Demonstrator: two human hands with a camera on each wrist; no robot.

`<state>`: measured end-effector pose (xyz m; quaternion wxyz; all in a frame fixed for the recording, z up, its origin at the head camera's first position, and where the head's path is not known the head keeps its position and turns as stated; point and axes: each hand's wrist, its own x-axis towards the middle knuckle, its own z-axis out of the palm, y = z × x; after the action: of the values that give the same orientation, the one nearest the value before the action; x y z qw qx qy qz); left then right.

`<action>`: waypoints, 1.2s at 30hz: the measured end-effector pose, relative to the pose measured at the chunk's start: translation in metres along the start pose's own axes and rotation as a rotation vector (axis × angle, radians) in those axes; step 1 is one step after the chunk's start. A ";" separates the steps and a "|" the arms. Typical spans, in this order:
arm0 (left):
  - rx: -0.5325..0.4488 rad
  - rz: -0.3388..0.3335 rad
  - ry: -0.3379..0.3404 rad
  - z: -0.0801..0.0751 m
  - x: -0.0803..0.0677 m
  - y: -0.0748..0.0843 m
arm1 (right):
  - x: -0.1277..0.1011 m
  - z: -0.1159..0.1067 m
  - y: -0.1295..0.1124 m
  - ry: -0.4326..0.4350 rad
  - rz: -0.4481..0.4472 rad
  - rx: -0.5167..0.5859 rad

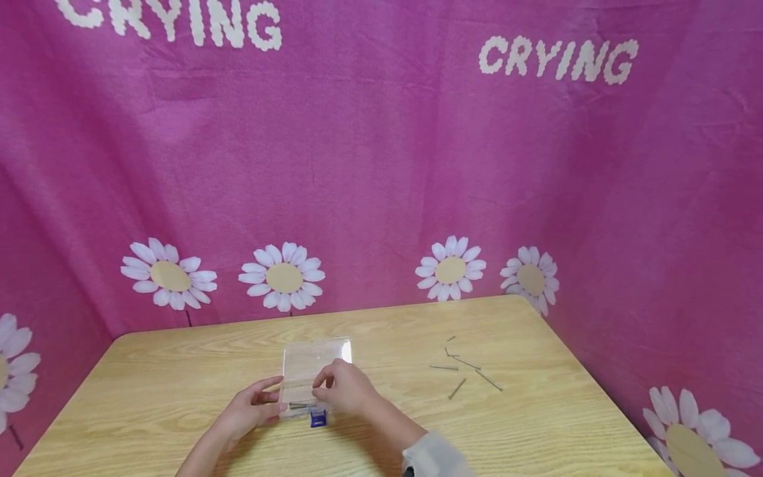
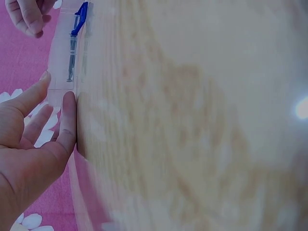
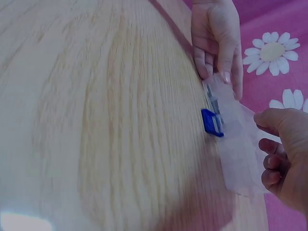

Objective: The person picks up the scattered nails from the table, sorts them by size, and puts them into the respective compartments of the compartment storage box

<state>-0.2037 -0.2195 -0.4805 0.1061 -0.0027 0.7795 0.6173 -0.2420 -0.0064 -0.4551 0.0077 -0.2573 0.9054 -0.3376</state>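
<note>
A clear plastic box (image 1: 301, 366) with a blue latch (image 1: 318, 419) at its front stands on the table. A few metal nails (image 1: 301, 405) lie inside, near the front wall. At the box's left side is my left hand (image 1: 247, 409); its thumb and extended index finger touch the edge there. My right hand (image 1: 348, 389) hovers over the box's right part, its fingers loosely bent. In the right wrist view a gap shows between thumb (image 3: 269, 119) and fingers, and I see nothing held. Several loose nails (image 1: 444, 368) are scattered on the table to the right.
A light wood table (image 1: 197, 358) carries everything. Pink cloth (image 1: 369, 165) printed with daisies and lettering hangs behind it and at both sides. The table's far edge runs close to the cloth.
</note>
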 end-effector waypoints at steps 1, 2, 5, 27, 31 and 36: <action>0.002 -0.002 0.004 0.000 0.000 0.000 | 0.000 -0.002 0.002 0.003 0.001 -0.005; 0.003 -0.003 0.007 0.000 0.001 0.000 | 0.000 -0.004 0.004 0.006 -0.002 -0.006; 0.006 -0.012 0.019 0.001 0.001 -0.001 | -0.001 -0.010 0.010 0.022 -0.018 -0.012; 0.005 -0.020 0.022 0.001 0.001 0.000 | -0.030 -0.053 0.064 0.015 0.046 0.042; 0.011 -0.024 0.020 0.000 0.001 0.000 | -0.035 -0.057 0.068 0.017 0.070 0.060; 0.012 -0.027 0.022 0.001 0.002 0.000 | -0.038 -0.062 0.076 0.020 0.092 0.045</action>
<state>-0.2052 -0.2188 -0.4809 0.1059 -0.0194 0.7841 0.6112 -0.2561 0.0980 -0.4598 0.0200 -0.2118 0.9086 -0.3595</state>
